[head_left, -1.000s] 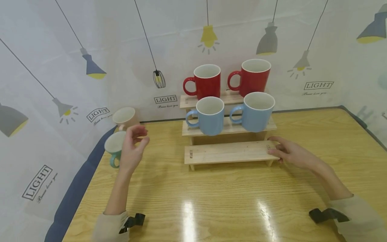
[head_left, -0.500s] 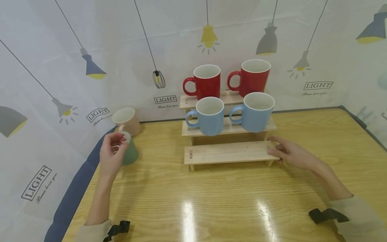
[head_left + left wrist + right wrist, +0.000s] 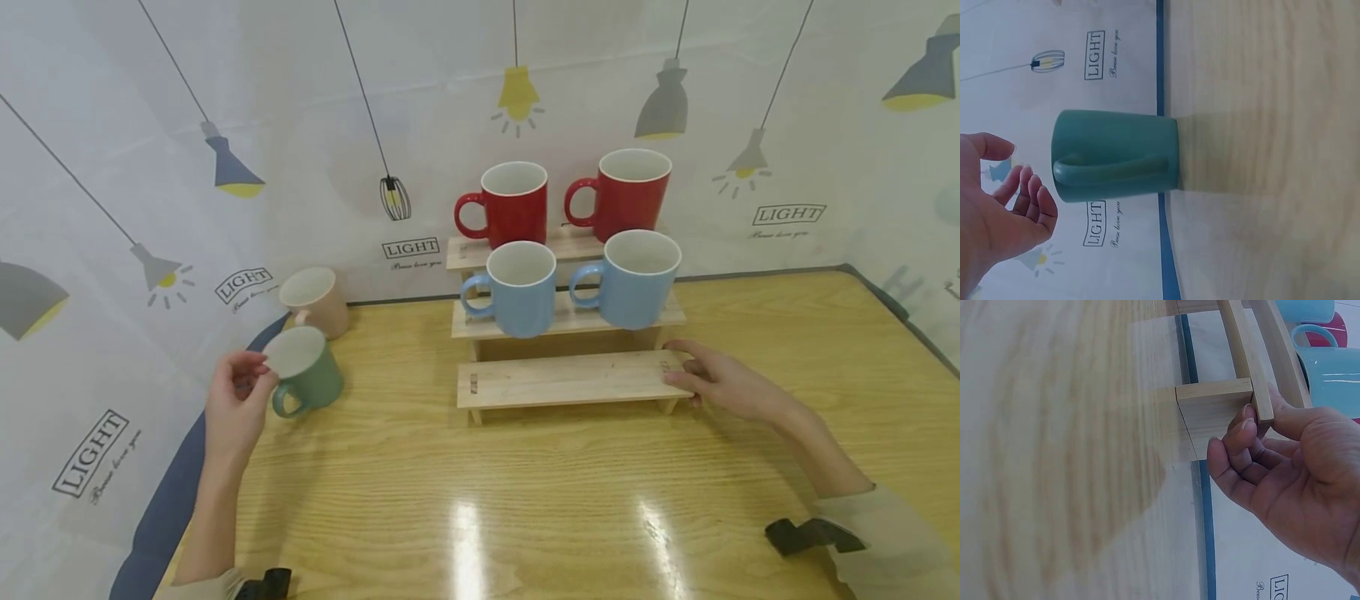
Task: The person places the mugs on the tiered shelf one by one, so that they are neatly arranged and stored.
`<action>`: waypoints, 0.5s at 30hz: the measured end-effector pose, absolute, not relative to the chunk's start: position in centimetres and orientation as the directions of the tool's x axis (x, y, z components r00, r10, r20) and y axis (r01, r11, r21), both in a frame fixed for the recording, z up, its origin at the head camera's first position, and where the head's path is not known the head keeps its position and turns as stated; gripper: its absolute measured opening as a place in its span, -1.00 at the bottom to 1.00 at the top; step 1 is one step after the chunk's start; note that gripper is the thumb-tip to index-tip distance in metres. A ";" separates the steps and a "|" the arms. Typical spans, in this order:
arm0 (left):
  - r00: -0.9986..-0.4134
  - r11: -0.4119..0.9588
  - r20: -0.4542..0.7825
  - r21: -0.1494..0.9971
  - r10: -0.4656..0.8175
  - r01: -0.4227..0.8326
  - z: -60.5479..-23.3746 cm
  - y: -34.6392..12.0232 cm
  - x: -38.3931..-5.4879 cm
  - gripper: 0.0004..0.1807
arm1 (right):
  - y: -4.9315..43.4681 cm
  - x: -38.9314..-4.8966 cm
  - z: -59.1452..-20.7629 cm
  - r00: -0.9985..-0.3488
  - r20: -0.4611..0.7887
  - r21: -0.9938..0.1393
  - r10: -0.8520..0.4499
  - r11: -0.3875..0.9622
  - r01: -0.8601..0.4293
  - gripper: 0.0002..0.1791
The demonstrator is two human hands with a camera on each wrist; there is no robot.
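A green mug (image 3: 318, 382) stands upright at the left of the table, its handle towards me. Just left of it my left hand (image 3: 237, 408) hovers by the rim, fingers loosely bent and holding nothing. The left wrist view has that hand (image 3: 1007, 215) apart from the mug (image 3: 1113, 137). On the right, my right hand (image 3: 726, 383) pinches the end of the lowest board of a three-step wooden rack (image 3: 570, 379). In the right wrist view the thumb of this hand (image 3: 1297, 469) lies above the board's end, with fingers curled beneath.
Two light blue mugs (image 3: 525, 302) stand on the rack's middle step. Two red mugs (image 3: 517, 207) are on the top step. A pale pink mug (image 3: 328, 304) sits behind the green one. A printed cloth (image 3: 420, 100) hangs behind and beside the wooden table (image 3: 555, 500).
My left hand has moved left and lower, from in front of the green mug to its left side, so the mug shows fully. The right hand has stayed on the rack.
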State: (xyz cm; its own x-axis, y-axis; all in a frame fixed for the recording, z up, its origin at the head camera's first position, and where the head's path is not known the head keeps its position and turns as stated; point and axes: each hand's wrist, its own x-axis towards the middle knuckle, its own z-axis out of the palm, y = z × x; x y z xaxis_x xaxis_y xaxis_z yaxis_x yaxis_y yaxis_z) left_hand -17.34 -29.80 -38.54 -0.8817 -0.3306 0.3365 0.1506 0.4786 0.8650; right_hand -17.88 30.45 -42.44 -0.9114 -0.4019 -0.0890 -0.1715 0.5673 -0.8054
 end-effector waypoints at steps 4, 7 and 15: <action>-0.883 0.503 0.311 0.858 -0.351 0.102 -39.0 -30.4 -17.2 -0.72 | 30.5 -17.8 -42.5 -0.911 -0.089 -0.805 -0.402 0.568 -0.172 -0.33; -0.886 0.509 0.288 0.858 -0.362 0.070 -39.2 -30.7 -17.0 -0.73 | 30.5 -17.8 -42.5 -0.911 -0.090 -0.807 -0.402 0.566 -0.170 -0.33; -0.930 0.519 0.104 0.849 -0.353 -0.102 -39.4 -31.3 -16.6 -0.69 | 30.5 -17.8 -42.4 -0.912 -0.098 -0.808 -0.397 0.567 -0.161 -0.32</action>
